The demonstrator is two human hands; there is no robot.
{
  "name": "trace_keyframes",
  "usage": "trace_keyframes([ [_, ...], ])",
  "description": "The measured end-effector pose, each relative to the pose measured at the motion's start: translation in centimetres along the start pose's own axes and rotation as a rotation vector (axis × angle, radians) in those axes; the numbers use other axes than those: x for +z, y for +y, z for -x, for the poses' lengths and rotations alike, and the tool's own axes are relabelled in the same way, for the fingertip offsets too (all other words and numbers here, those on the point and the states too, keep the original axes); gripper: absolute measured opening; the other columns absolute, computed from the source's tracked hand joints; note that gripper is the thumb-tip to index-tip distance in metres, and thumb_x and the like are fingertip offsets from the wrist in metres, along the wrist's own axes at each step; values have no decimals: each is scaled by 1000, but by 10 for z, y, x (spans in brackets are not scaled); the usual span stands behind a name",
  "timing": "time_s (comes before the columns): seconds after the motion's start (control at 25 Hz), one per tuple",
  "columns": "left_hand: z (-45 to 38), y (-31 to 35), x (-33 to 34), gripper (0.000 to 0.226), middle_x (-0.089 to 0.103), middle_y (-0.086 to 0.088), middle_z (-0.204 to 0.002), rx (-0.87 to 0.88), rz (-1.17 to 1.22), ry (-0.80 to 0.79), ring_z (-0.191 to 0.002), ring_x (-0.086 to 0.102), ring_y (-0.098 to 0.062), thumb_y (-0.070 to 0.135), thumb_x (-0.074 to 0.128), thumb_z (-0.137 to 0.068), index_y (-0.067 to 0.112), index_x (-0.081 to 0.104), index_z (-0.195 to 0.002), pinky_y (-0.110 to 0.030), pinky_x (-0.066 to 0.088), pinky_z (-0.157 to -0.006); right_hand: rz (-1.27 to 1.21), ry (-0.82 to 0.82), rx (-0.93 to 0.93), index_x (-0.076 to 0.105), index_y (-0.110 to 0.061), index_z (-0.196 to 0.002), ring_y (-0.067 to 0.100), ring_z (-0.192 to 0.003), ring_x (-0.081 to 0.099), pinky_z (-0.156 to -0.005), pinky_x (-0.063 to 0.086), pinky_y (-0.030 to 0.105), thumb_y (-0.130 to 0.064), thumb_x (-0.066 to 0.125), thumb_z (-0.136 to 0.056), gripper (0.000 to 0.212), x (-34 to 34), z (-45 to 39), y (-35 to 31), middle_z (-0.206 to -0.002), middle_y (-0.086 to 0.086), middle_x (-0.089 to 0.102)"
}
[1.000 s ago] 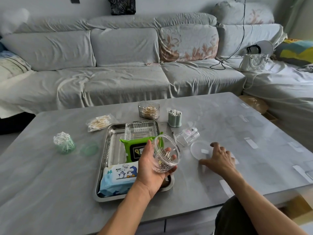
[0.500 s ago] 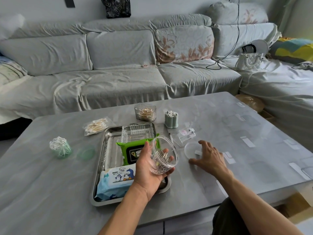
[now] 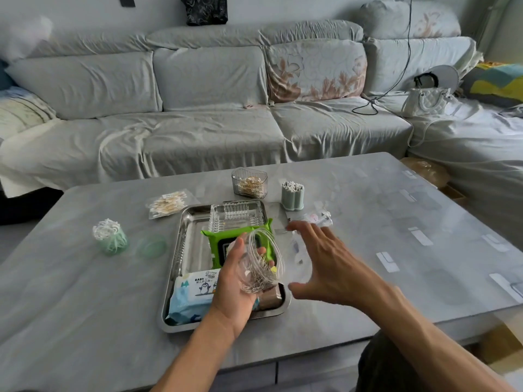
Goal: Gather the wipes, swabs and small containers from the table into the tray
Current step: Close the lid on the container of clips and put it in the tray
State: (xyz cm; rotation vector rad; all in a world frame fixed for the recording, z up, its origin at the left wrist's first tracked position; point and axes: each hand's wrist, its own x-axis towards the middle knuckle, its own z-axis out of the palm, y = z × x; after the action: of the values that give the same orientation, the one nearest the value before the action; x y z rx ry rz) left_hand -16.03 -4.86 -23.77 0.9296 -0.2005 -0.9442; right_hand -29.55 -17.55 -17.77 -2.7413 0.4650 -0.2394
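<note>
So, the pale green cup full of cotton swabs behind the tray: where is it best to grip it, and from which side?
Probably round its side wall, low down. The pale green swab cup stands upright with the swab heads sticking out of its open top, so a grasp from above would press on them. Come from its right, where the table looks bare.

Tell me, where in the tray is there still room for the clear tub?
Bare metal shows along the tray's left side, beside the green wipes pack. The near end is crowded by the blue wipes pack; the far end holds a clear box.
</note>
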Motion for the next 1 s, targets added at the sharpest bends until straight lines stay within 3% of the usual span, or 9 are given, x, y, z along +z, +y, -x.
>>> trace_keyframes([
  [0.16, 17, 16, 0, 48, 68, -8, -127, 16, -54, -69, -117, 64, -24, 46, 57, -85, 26, 62, -129, -44, 53, -85, -259, 37, -99, 27, -36, -134, 6, -121, 48, -100, 45, 27, -53, 81, -63, 91, -8, -12, -29, -131, -12, 48],
  [0.24, 25, 24, -2, 49, 67, -8, -128, 31, -82, -92, -118, 63, -25, 45, 57, -87, 25, 60, -131, -40, 54, -84, -380, 61, -123, 34, -37, -135, 2, -118, 52, -99, 50, 31, -49, 83, -63, 88, -3, -17, -37, -129, -15, 51],
  [0.44, 36, 38, -16, 91, 66, -8, -130, 31, -117, -194, -118, 64, -26, 49, 88, -57, 29, 49, -137, -41, 55, -82, -417, 29, -242, 39, -35, -143, 2, -127, 48, -102, 51, 34, -47, 83, -68, 88, -2, -18, -40, -135, -28, 42],
  [0.64, 38, 45, -18, 80, 66, -15, -127, -75, -39, -270, -114, 64, -32, 44, 85, -64, 21, 55, -136, -50, 55, -88, -343, -60, -380, 38, -29, -145, 5, -135, 43, -106, 47, 29, -41, 85, -72, 88, -16, -20, -40, -142, -23, 39],
  [0.8, 37, 49, -24, 59, 68, -16, -108, -202, -74, -302, -90, 66, -31, 51, 69, -76, 14, 66, -122, -42, 53, -66, -189, -128, -457, 34, -33, -145, -2, -136, 37, -101, 42, 15, -37, 82, -74, 87, -21, -18, -47, -147, -23, 30],
  [0.88, 37, 47, -25, 70, 67, -17, -112, -174, -48, -309, -97, 66, -33, 49, 78, -70, 13, 61, -128, -44, 55, -70, -162, -133, -456, 33, -35, -145, -1, -135, 39, -94, 43, 12, -37, 81, -74, 86, -19, -18, -48, -147, -24, 29],
  [1.0, 36, 42, -22, 91, 65, -14, -125, 2, -69, -314, -114, 63, -32, 40, 88, -61, 18, 47, -138, -46, 54, -83, -306, -15, -348, 41, -34, -140, 2, -123, 53, -91, 52, 21, -49, 81, -71, 81, -8, -19, -42, -137, -18, 46],
])
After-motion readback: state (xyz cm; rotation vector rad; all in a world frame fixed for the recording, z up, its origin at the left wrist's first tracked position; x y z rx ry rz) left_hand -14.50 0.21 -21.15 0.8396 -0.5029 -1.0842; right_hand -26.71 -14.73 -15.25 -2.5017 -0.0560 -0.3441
